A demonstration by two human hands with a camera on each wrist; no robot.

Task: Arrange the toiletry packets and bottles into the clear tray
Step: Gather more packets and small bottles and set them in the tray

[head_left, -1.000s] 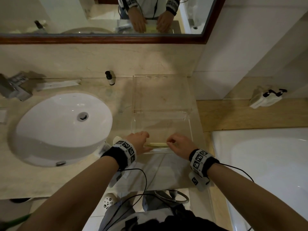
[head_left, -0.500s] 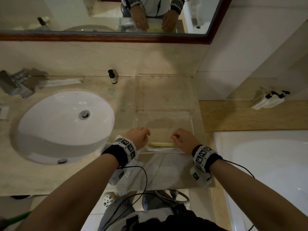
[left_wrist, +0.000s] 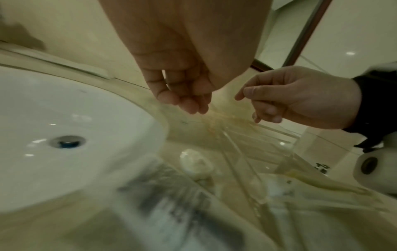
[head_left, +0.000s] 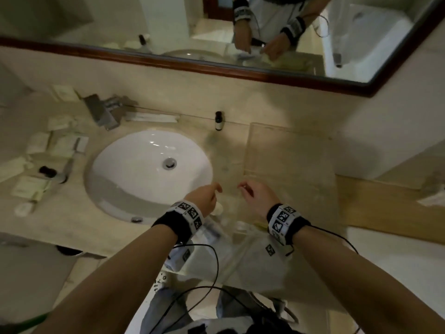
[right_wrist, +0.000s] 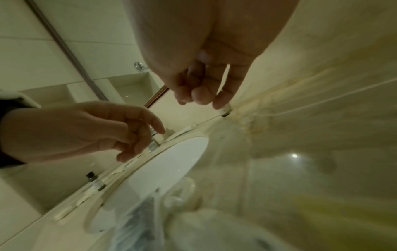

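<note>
Hands raised over the vanity, nothing held

Both hands are seen above the table, between the sink (head_left: 149, 169) and the clear tray (head_left: 289, 150). The left hand (head_left: 204, 197) hangs with fingers loosely curled, its grip slack and empty. The right hand (head_left: 258, 196) is likewise loosely curled, with nothing in its grip. A yellowish packet (left_wrist: 318, 182) is seen lying at the near end of the clear tray. Pale toiletry packets (head_left: 57, 145) are scattered left of the sink, with a dark-capped bottle (head_left: 48, 171) lying among them. A small bottle (head_left: 218, 120) stands upright at the wall, between sink and tray.
</note>
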